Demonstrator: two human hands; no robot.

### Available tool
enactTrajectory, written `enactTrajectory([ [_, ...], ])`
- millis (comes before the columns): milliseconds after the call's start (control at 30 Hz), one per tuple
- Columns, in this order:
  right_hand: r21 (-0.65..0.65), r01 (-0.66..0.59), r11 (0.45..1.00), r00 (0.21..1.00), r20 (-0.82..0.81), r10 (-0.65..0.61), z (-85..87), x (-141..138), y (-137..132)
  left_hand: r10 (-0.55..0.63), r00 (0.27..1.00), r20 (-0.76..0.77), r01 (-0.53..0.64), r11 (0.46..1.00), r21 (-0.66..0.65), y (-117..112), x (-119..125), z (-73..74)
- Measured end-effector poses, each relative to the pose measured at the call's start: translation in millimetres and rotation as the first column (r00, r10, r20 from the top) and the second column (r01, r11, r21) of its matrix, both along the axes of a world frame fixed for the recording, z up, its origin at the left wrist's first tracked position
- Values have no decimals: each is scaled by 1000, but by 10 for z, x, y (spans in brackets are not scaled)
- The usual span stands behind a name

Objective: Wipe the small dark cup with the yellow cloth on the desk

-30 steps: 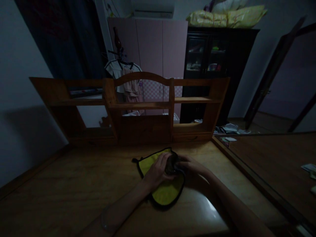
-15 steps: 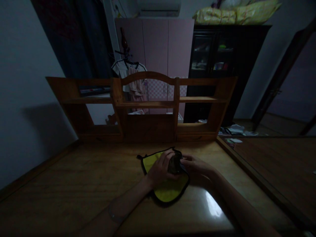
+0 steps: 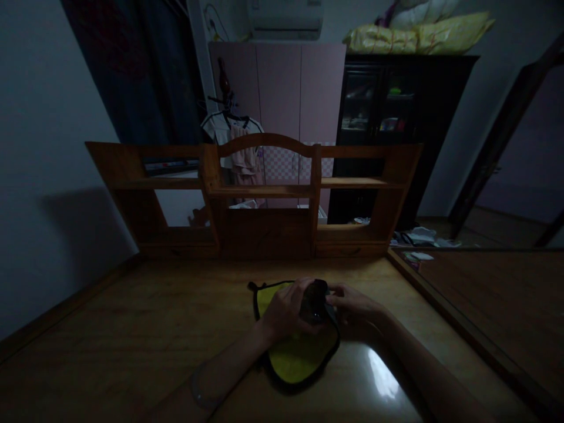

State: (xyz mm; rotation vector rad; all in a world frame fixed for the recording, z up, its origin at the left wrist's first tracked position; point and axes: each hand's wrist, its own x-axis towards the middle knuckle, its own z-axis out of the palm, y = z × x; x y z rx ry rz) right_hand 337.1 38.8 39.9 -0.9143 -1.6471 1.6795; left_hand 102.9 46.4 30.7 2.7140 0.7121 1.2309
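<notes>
A yellow cloth with a dark border (image 3: 296,355) lies on the wooden desk (image 3: 132,329) in front of me. Over its far corner both my hands grip a small dark object (image 3: 314,301); the room is too dim to name it. My left hand (image 3: 284,311) curls around its left side with the fingers closed. From the right, my right hand (image 3: 352,305) pinches the same object and part of the cloth's dark edge.
A wooden shelf unit (image 3: 259,194) stands along the desk's back edge. A second wooden surface (image 3: 493,299) adjoins on the right. Behind are a pink wardrobe (image 3: 282,100), a dark glass cabinet (image 3: 379,111) and hanging clothes (image 3: 238,141).
Both hands have stayed on the dark object over the cloth, turning it slightly. The camera has tilted, so hands and cloth sit a little lower in view.
</notes>
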Motion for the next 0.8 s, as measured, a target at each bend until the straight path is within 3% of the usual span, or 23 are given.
enactTrajectory([
  [100, -17, 46, 999, 998, -34, -46, -5, -33, -30, 40, 998, 41, -39, 999, -26, -26, 8, 26],
  [367, -202, 193, 960, 948, -216, -235, 54, -171, -113, 155, 971, 184, -99, 954, -283, -75, 22, 107],
  [500, -254, 209, 944, 931, -243, -272, 61, -187, -128, 118, 976, 184, -64, 959, -276, -64, 18, 110],
  [700, -151, 163, 975, 967, -172, -188, 103, -155, -110, 74, 990, 122, -48, 978, -204, -54, 4, 99],
  [800, -151, 211, 966, 957, -169, -236, 98, -155, -147, 70, 991, 113, -47, 980, -196, -53, 6, 89],
])
